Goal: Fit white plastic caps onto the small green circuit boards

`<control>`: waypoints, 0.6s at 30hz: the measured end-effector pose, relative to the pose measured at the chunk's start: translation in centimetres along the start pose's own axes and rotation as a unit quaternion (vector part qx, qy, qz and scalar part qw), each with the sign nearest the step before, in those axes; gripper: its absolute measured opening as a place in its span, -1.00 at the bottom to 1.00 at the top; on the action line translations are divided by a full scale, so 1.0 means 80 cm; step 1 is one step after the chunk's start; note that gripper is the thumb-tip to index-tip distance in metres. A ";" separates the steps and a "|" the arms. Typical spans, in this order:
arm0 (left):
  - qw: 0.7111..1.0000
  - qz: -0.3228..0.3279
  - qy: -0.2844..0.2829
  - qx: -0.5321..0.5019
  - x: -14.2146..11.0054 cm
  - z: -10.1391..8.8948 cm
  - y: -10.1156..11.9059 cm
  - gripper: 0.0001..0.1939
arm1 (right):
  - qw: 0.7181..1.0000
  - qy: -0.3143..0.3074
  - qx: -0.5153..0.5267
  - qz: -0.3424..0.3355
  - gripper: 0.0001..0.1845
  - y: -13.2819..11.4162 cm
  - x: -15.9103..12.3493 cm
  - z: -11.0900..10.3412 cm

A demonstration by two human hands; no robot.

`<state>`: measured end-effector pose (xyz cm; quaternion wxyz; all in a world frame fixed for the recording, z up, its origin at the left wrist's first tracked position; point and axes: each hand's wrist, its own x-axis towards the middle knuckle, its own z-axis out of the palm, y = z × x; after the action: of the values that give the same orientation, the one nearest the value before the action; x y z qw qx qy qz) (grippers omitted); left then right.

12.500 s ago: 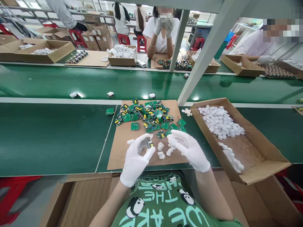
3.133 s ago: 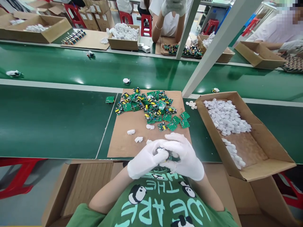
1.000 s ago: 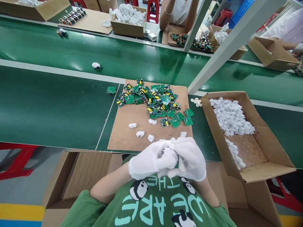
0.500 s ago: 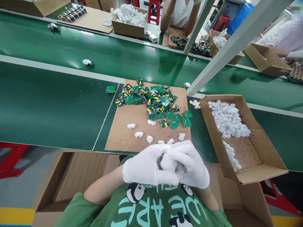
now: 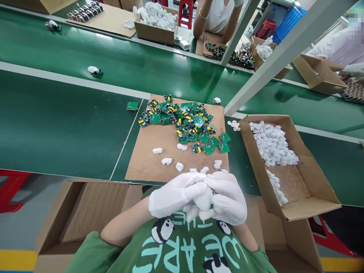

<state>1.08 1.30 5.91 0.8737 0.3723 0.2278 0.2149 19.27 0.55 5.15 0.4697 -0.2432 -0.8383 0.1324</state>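
Note:
My left hand [image 5: 180,193] and my right hand [image 5: 229,197], both in white gloves, meet in front of my shirt with their fingers closed. Between them is a small green circuit board [image 5: 211,206], mostly covered by the fingers, with a smooth white piece [image 5: 203,200] on it. Just beyond the fingertips, several loose white pieces [image 5: 179,167] lie on a cardboard sheet [image 5: 145,163]. Farther back on the sheet is a heap of green circuit boards [image 5: 184,119] with yellow and black components.
An open cardboard box [image 5: 309,185] of white pieces stands at the right. A metal post [image 5: 256,81] slants up beside it. Across the back runs a green conveyor belt [image 5: 148,68] carrying boards with white tops. Beyond it a co-worker's arms [image 5: 201,22] rest among boxes.
My hands have come together from apart and keep shifting their fingers around the board. Boards on the belt have moved left, and another has come out from behind the post. My view has tilted downward.

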 end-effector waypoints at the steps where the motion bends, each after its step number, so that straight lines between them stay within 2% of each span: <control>1: 1.000 0.003 0.007 0.015 0.000 0.001 0.001 -0.49 | 1.000 -0.004 0.003 0.005 -0.65 0.001 -0.004 0.001; 4: 0.999 0.013 0.010 0.030 0.003 0.004 0.003 -0.49 | 0.999 0.012 -0.001 0.031 -0.61 0.006 -0.021 0.007; 7: 0.998 0.029 0.009 0.057 0.006 0.005 0.004 -0.53 | 0.995 0.083 -0.014 0.061 -0.39 0.008 -0.035 0.014; 8: 0.997 0.033 0.016 0.073 0.008 0.005 0.004 -0.59 | 0.994 0.085 -0.025 0.062 -0.32 0.008 -0.037 0.014; 10: 0.993 0.034 0.041 0.104 0.012 0.005 0.004 -0.72 | 0.996 0.048 -0.052 0.053 -0.27 0.009 -0.034 0.012; 12: 0.990 0.039 0.058 0.120 0.016 0.002 0.005 -0.74 | 0.996 0.007 -0.079 0.050 -0.29 0.010 -0.025 0.008; 14: 0.987 0.063 0.053 0.137 0.020 -0.003 0.006 -0.71 | 0.994 -0.008 -0.100 0.053 -0.33 0.012 -0.016 0.005; 16: 0.980 0.092 0.051 0.169 0.023 -0.009 0.007 -0.78 | 0.992 -0.013 -0.118 0.048 -0.39 0.014 -0.007 0.005; 18: 0.969 0.109 0.090 0.201 0.025 -0.016 0.008 -0.90 | 0.990 -0.039 -0.131 0.038 -0.44 0.016 0.002 0.006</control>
<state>1.83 3.46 5.12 0.7283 0.5419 0.3019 0.2910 19.15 1.72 4.41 0.3955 -0.3285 -0.8564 0.0486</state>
